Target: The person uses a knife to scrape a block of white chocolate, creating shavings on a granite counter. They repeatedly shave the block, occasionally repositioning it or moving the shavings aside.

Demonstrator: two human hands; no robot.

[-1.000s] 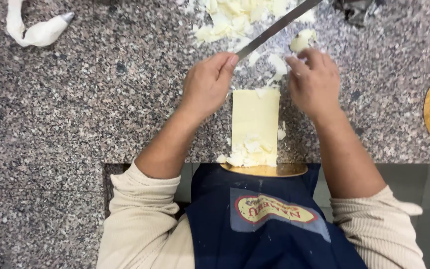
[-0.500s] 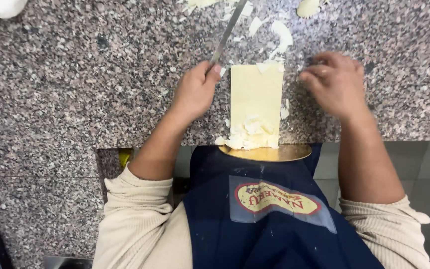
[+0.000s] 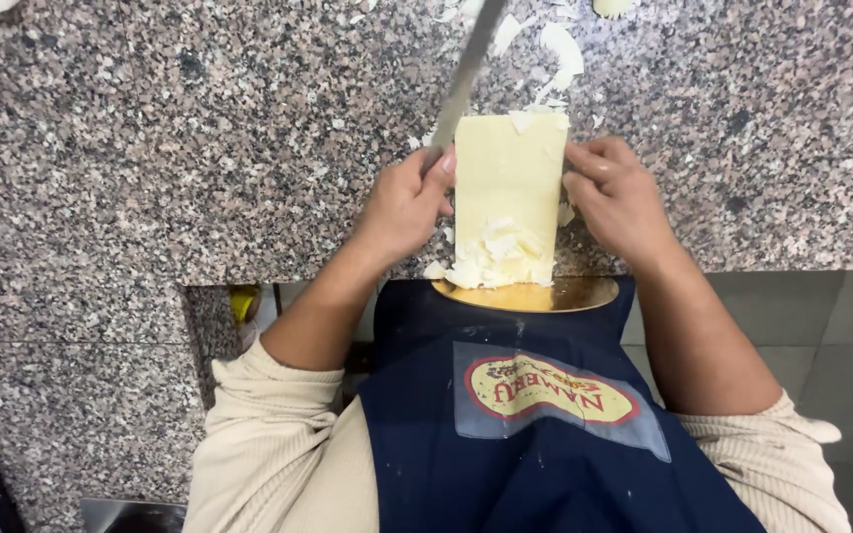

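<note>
Butter block (image 3: 507,183) looks soft and slippery, so I keep my right hand (image 3: 616,197) bracing its side while my left hand (image 3: 405,202) stays clamped on the knife (image 3: 466,74).

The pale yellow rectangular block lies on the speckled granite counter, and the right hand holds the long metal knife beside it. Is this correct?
Not quite: in the head view the left hand holds the long metal knife. The right hand only rests against the other side of the pale yellow rectangular block, which does lie on the speckled granite counter.

Slab (image 3: 507,188) on counter (image 3: 150,148) between both hands, shavings (image 3: 555,44) beyond.
</note>
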